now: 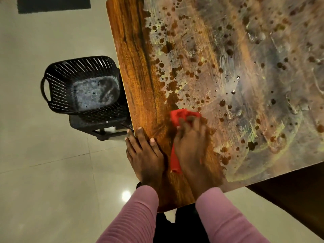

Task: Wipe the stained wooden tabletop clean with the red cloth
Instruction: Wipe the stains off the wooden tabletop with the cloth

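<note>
I see the red cloth (182, 118) on the tabletop (136, 58), near the corner closest to me, at the seam between the clean wood strip and the stained area. Its long axis runs away from me, roughly parallel to the table's left edge: bunched end far, loose tail toward me. The right hand (191, 142) lies on top, motion-blurred, its fingers curled over the bunched end and gripping it. The left hand (143, 155) rests flat on the clean strip, fingers straight, with the little finger at the left edge. Brown spots and grey smears (245, 67) spread right of and beyond the cloth. A black basket (57, 85) sits on a stool just beside the left edge
</note>
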